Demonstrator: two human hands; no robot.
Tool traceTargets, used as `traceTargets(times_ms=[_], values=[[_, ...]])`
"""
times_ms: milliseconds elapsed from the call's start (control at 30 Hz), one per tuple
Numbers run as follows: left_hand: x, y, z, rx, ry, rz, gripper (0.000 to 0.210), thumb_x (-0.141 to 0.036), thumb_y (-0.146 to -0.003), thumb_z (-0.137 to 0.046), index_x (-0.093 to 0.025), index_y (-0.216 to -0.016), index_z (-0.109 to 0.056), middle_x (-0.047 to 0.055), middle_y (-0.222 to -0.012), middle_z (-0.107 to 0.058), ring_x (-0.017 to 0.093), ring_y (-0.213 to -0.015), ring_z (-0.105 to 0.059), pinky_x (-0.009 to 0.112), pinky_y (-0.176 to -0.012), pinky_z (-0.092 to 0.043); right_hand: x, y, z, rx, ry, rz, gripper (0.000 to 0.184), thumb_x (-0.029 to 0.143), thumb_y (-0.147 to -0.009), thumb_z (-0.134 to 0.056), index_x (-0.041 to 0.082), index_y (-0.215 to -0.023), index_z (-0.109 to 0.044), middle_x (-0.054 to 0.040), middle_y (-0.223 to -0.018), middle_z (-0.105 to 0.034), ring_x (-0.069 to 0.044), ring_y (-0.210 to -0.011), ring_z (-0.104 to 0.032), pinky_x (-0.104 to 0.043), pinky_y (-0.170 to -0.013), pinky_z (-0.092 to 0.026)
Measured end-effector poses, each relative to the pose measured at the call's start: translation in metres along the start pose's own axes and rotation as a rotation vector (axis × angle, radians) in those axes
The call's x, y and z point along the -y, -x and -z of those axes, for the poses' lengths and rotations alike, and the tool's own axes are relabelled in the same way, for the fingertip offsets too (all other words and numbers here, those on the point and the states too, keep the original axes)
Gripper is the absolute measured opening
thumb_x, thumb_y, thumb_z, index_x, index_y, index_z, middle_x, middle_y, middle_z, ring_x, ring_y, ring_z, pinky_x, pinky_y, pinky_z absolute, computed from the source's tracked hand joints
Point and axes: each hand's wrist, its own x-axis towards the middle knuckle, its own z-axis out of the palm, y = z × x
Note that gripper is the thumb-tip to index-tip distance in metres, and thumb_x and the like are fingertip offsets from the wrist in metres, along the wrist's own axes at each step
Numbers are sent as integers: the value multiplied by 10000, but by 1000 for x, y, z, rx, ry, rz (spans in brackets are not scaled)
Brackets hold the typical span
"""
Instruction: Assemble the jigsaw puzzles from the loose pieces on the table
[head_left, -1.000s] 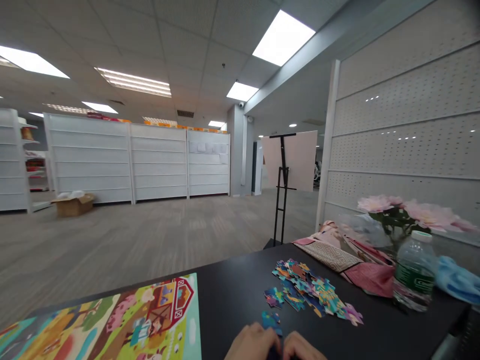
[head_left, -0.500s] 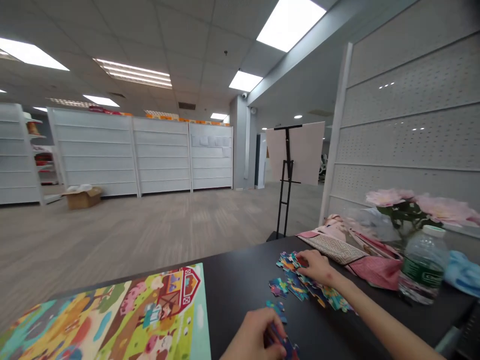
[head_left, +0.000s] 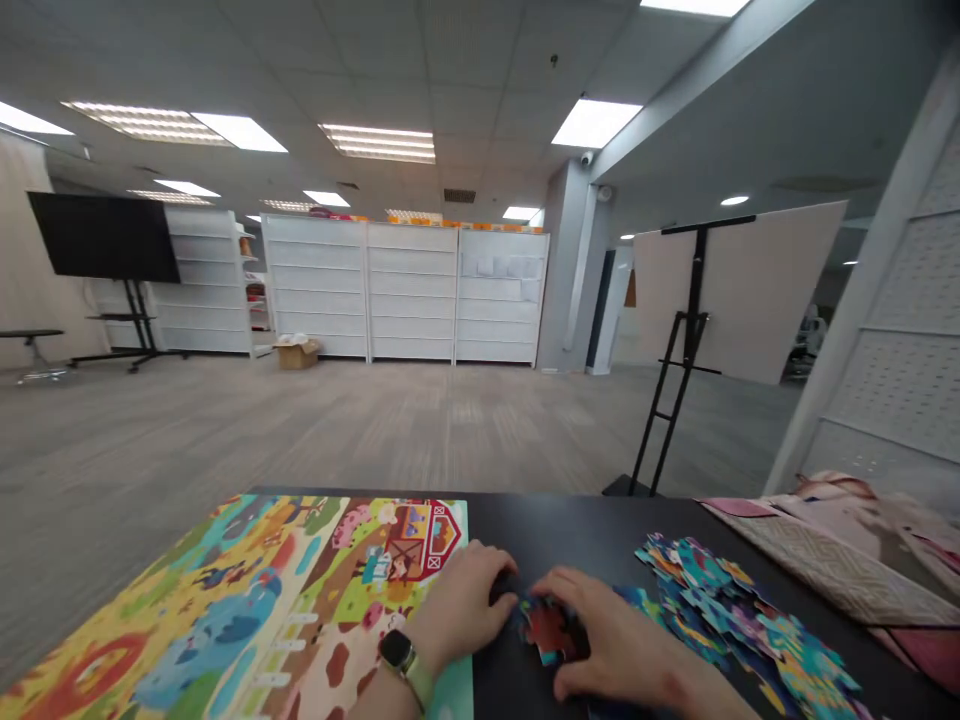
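My right hand [head_left: 611, 645] curls its thumb and fingers around a jigsaw puzzle piece [head_left: 549, 632] with red and blue colours, low over the dark table. Just left of it, my left hand [head_left: 469, 605], wearing a watch on the wrist, has its thumb and fingers bent and apart, with nothing visible between them. Its wrist lies over the right edge of a colourful farm-and-animal picture board [head_left: 315, 590]. A heap of loose jigsaw pieces [head_left: 739, 610] spreads to the right of my right hand, partly hidden by the forearm.
The dark table [head_left: 555, 520] ends at a far edge beyond my hands. A pink and beige patterned bag [head_left: 847, 560] lies at the right. Past the table stand a black easel [head_left: 686, 340] with a pale board, white shelves [head_left: 412, 290] and a screen on a stand [head_left: 105, 240].
The view has turned left. My right hand has left the heap and come to the puzzle piece beside my left hand. My left hand has loosened from the pieces it held.
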Motion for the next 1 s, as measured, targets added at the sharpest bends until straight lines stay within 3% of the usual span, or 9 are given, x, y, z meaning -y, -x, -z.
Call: traceTargets(times_ms=[100, 267, 633, 867, 1000], values=[[5, 1, 4, 55, 13, -39, 391, -305, -766, -783, -246, -1135, -669, 32, -1094, -680, 250, -1042, -578, 315, -916, -455, -1, 6, -2, 34, -45, 2, 465, 218, -649, -793, 243, -1096, -666, -32, -1126, -644, -223, -1019, -608, -309, -875, -469], [8, -1, 3, 87, 69, -94, 370, -226, -784, -744, -255, -1149, -686, 17, -1118, -695, 237, -1065, -568, 313, -958, -434, 0, 14, -1, 60, -102, 37, 219, 165, -757, -681, 249, -955, -723, -23, -1131, -645, -192, -1035, -620, -283, -919, -459], [7, -2, -3, 117, 70, -152, 275, -133, -792, -673, -260, -1022, -752, -5, -1081, -688, 199, -1031, -566, 284, -931, -430, 10, 19, -5, 80, -85, 94, 113, 128, -732, -705, 238, -757, -719, 18, -1051, -673, -157, -998, -635, -236, -903, -445], [13, -3, -1, 118, 53, -156, 211, -154, -770, -722, -252, -952, -770, -2, -1032, -703, 207, -993, -586, 292, -907, -439, 11, 25, 3, 98, -17, 16, 100, 151, -700, -656, 224, -768, -670, 10, -975, -653, -163, -886, -619, -238, -752, -441], [17, -4, 0, 106, 55, -144, 175, -162, -736, -757, -241, -891, -777, -1, -985, -713, 206, -933, -606, 297, -887, -452, 4, 26, 12, 55, 33, -17, 149, 168, -699, -642, 223, -833, -679, -2, -946, -630, -168, -858, -600, -252, -754, -436]])
